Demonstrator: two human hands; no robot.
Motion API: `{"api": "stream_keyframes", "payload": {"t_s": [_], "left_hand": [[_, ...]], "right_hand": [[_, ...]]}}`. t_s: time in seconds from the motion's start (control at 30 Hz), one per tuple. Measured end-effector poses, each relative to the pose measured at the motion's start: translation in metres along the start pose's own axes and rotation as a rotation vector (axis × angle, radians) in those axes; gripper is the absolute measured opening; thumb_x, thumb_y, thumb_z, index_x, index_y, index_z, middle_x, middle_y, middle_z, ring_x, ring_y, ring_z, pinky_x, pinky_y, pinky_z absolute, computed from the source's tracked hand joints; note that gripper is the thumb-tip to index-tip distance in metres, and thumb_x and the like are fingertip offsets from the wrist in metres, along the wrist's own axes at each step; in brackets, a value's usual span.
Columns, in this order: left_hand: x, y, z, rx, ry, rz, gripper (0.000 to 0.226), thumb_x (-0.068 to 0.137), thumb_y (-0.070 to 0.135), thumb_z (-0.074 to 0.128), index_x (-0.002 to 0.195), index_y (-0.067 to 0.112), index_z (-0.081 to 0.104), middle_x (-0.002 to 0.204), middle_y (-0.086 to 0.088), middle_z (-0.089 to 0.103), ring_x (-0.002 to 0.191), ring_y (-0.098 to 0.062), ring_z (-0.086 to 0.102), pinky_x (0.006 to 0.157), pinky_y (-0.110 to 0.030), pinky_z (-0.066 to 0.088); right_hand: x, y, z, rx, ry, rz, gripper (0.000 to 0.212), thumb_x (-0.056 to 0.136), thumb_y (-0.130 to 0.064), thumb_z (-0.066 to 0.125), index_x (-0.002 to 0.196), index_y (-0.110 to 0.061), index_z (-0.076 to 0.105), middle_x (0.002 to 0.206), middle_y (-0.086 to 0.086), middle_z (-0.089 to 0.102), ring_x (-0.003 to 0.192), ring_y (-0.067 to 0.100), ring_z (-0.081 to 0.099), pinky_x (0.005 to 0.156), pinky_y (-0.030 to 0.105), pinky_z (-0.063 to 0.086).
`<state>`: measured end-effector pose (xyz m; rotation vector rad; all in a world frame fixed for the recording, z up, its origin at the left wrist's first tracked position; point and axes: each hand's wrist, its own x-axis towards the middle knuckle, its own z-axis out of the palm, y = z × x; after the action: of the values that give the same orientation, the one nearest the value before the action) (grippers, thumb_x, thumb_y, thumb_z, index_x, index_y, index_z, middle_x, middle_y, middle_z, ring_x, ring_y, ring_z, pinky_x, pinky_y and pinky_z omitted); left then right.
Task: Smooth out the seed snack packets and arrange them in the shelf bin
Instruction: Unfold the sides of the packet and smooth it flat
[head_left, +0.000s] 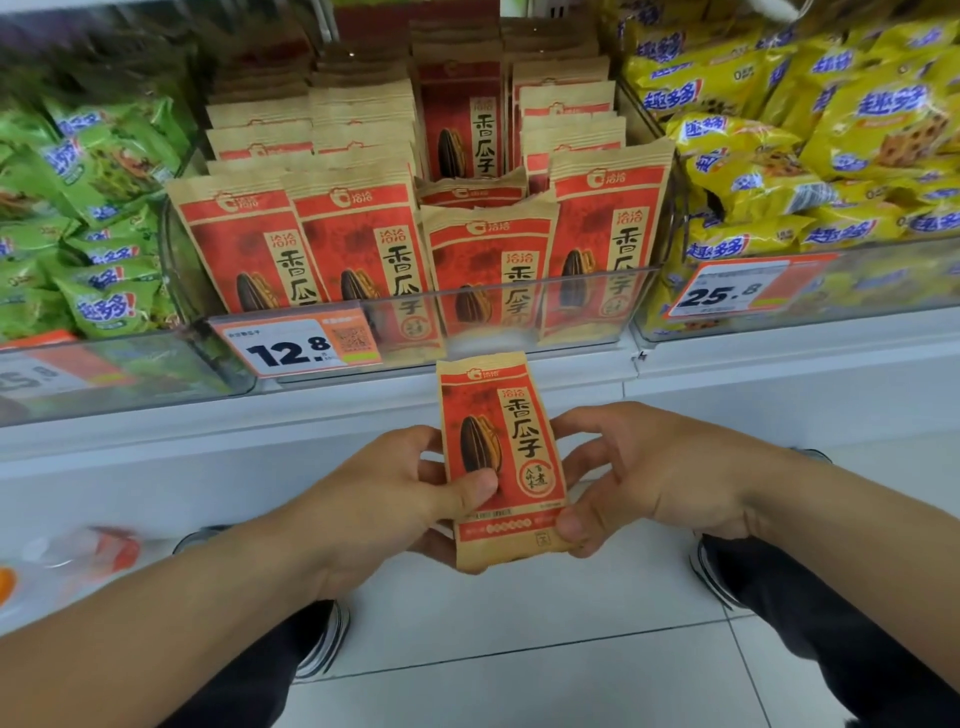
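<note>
**Below the shelf edge: flatten first, then file**

Below the clear bin (571, 291), held upright over the floor tiles: one seed packet (501, 457), print facing up and readable. Pinched on its lower left edge by the left hand (395, 488), thumb pressed across the front near the seed picture, other fingers curled behind. Pinched at the lower right corner by the right hand (639, 467), thumb on the front, fingers bent round the side and back. Neither hand slack, neither fully closed; both wrapped on the packet alone.

To do well, probably: keep one thumb as the anchor and draw the other flat up the face toward the top seam, pushing the seeds level rather than bunching them. Avoid squeezing the middle, likely to leave a bulge. Check the bottom seam for a curl.

Then up and into the bin, among the standing packets (363, 249). Likeliest gap: the third column, where the front packet (488, 260) sits lower and a slumped one (472, 189) lies behind. Slide in upright, print forward, clear of the price tag (296, 345).
</note>
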<state>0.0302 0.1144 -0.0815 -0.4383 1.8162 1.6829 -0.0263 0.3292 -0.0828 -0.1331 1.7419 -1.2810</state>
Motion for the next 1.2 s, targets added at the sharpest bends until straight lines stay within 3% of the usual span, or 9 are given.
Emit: {"api": "stream_keyframes", "payload": {"t_s": [0.1, 0.23, 0.43, 0.57, 0.63, 0.7, 0.83, 0.9, 1.2], "left_hand": [[0.002, 0.003, 0.001, -0.085, 0.054, -0.012, 0.033, 0.098, 0.033, 0.053, 0.111, 0.007, 0.069, 0.101, -0.009, 0.076, 0.088, -0.024, 0.074, 0.068, -0.03, 0.059], [0.004, 0.008, 0.0, -0.277, 0.23, 0.046, 0.039, 0.106, 0.021, 0.04, 0.098, 0.004, 0.073, 0.089, -0.014, 0.075, 0.072, -0.026, 0.072, 0.057, -0.033, 0.059], [0.004, 0.008, -0.001, -0.2, 0.313, 0.154, 0.022, 0.099, 0.02, 0.055, 0.101, 0.003, 0.069, 0.085, -0.011, 0.076, 0.069, -0.022, 0.073, 0.053, -0.024, 0.055], [0.004, 0.008, 0.0, -0.164, 0.347, 0.198, 0.017, 0.098, 0.014, 0.057, 0.099, 0.0, 0.068, 0.084, -0.014, 0.076, 0.069, -0.025, 0.074, 0.053, -0.027, 0.058], [0.004, 0.005, 0.001, -0.115, 0.342, 0.22, 0.016, 0.098, 0.012, 0.056, 0.096, -0.001, 0.066, 0.088, -0.016, 0.074, 0.07, -0.026, 0.074, 0.053, -0.027, 0.058], [0.005, 0.002, 0.003, -0.046, 0.322, 0.252, 0.015, 0.097, 0.01, 0.057, 0.093, -0.002, 0.065, 0.091, -0.017, 0.073, 0.071, -0.025, 0.074, 0.055, -0.027, 0.058], [0.004, -0.004, 0.012, 0.064, 0.252, 0.318, 0.013, 0.096, 0.01, 0.059, 0.089, 0.001, 0.064, 0.088, -0.011, 0.073, 0.07, -0.02, 0.074, 0.058, -0.03, 0.06], [0.004, -0.006, 0.015, 0.106, 0.229, 0.341, 0.011, 0.095, 0.01, 0.06, 0.087, 0.003, 0.065, 0.084, -0.007, 0.073, 0.071, -0.02, 0.075, 0.059, -0.031, 0.061], [0.01, -0.009, 0.015, 0.16, 0.235, 0.318, 0.012, 0.095, 0.008, 0.061, 0.085, 0.006, 0.067, 0.083, -0.007, 0.072, 0.07, -0.024, 0.074, 0.063, -0.036, 0.063]], "right_hand": [[-0.001, -0.002, -0.001, -0.034, -0.01, 0.023, 0.061, 0.071, 0.018, 0.077, 0.121, -0.014, 0.062, 0.102, 0.02, 0.069, 0.075, 0.03, 0.073, 0.067, 0.034, 0.06], [-0.001, -0.002, -0.002, -0.062, -0.048, 0.046, 0.062, 0.072, 0.017, 0.077, 0.123, -0.014, 0.062, 0.107, 0.021, 0.067, 0.077, 0.033, 0.073, 0.069, 0.035, 0.06], [0.001, 0.0, -0.002, -0.1, -0.032, 0.04, 0.055, 0.071, 0.013, 0.08, 0.117, -0.013, 0.065, 0.107, 0.018, 0.068, 0.083, 0.034, 0.074, 0.075, 0.039, 0.062], [0.005, 0.002, -0.004, -0.358, 0.162, 0.052, 0.065, 0.07, -0.021, 0.09, 0.124, -0.027, 0.056, 0.107, -0.004, 0.067, 0.09, 0.013, 0.072, 0.082, 0.031, 0.059], [0.006, 0.002, -0.003, -0.521, 0.384, -0.087, 0.047, 0.074, -0.037, 0.084, 0.113, -0.031, 0.058, 0.099, -0.012, 0.065, 0.086, 0.001, 0.066, 0.077, 0.019, 0.054], [0.008, 0.002, 0.0, -0.472, 0.518, -0.288, 0.018, 0.085, -0.036, 0.074, 0.096, -0.025, 0.065, 0.084, -0.01, 0.069, 0.076, 0.001, 0.065, 0.069, 0.017, 0.053], [0.013, 0.005, 0.015, -0.331, 0.448, -0.407, 0.02, 0.09, -0.041, 0.064, 0.086, -0.022, 0.068, 0.078, -0.003, 0.072, 0.072, 0.013, 0.068, 0.071, 0.037, 0.059], [0.015, 0.008, 0.021, -0.334, 0.446, -0.435, 0.022, 0.086, -0.046, 0.066, 0.085, -0.024, 0.067, 0.077, -0.007, 0.071, 0.072, 0.01, 0.066, 0.071, 0.038, 0.058], [0.018, 0.012, 0.026, -0.229, 0.386, -0.359, 0.017, 0.099, -0.016, 0.057, 0.086, -0.01, 0.067, 0.075, 0.006, 0.074, 0.065, 0.013, 0.07, 0.069, 0.037, 0.061]]}}
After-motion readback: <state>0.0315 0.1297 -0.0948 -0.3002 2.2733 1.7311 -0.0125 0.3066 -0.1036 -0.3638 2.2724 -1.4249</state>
